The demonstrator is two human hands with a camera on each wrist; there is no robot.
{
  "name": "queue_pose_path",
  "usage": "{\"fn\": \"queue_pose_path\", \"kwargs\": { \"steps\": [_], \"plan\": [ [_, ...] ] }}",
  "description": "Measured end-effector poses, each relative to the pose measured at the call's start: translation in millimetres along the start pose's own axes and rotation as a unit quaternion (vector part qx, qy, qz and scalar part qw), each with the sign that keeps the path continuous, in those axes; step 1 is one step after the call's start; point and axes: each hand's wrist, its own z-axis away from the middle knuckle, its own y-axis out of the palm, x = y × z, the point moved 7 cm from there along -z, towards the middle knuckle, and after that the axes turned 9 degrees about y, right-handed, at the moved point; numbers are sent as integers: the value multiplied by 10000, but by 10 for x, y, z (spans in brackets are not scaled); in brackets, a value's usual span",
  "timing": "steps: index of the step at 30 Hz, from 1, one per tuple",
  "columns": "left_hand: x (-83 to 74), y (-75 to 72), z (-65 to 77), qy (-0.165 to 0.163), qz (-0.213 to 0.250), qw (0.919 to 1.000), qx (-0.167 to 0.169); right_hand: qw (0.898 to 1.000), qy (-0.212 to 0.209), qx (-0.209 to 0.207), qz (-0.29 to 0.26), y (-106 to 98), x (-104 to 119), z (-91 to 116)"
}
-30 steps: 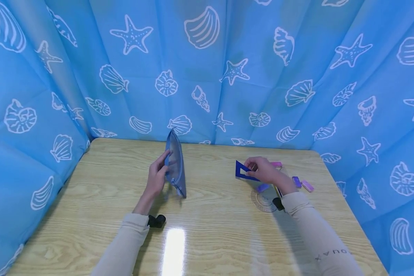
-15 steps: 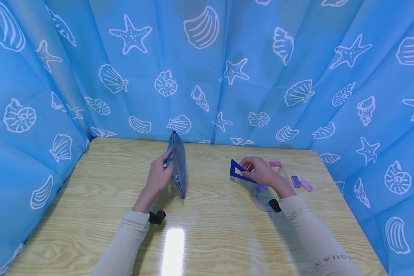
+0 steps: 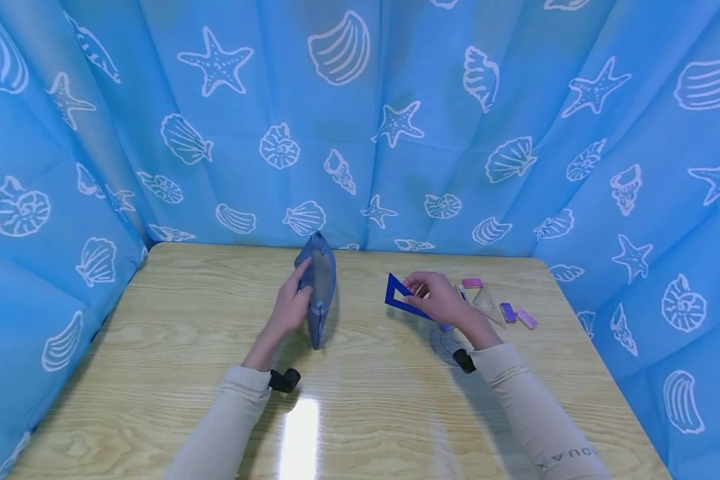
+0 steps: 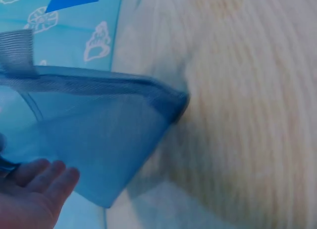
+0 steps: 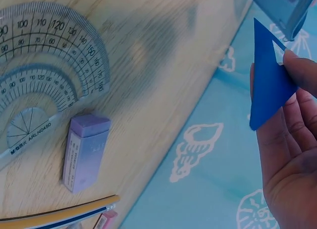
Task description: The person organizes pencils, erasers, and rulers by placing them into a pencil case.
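My left hand point(image 3: 289, 307) grips the side of a blue mesh zipper pouch point(image 3: 323, 283), thumb on one face, held upright with its mouth unzipped and gaping. In the left wrist view the pouch's lower corner hangs close over the wood, and the left fingers point(image 4: 42, 184) lie along its side. To the right, my right hand point(image 3: 443, 301) pinches a blue triangular set square point(image 5: 267, 93) between thumb and fingers, raised above the tabletop. Its pointed end faces the pouch, with a gap between them.
Below my right hand lie a clear protractor point(image 5: 94, 53), a purple eraser point(image 5: 89, 152) and pencils point(image 5: 54, 214). Farther right are a clear set square point(image 3: 488, 310), a pink eraser point(image 3: 472, 283), a dark purple one point(image 3: 507, 312) and a light pink one point(image 3: 526, 319). A shell-patterned curtain point(image 3: 348, 167) borders the table.
My right hand has carried the blue set square left toward the pouch. The left hand has shifted slightly right and turned the pouch, so more of its inside shows.
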Motion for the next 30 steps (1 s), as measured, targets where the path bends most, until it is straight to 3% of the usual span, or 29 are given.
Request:
{"fn": "queue_pose_path", "kwargs": {
  "steps": [13,21,30],
  "plan": [
    [12,93,70,325,366,9988,9,9986,87,-395,-354,-34,232,46],
    [31,-4,140,451,412,9978,-263,9970,-87,-401,-652,11,420,-24],
    [69,-51,219,552,642,9957,-381,9923,-66,-723,-1000,71,728,-132]
  ]
}}
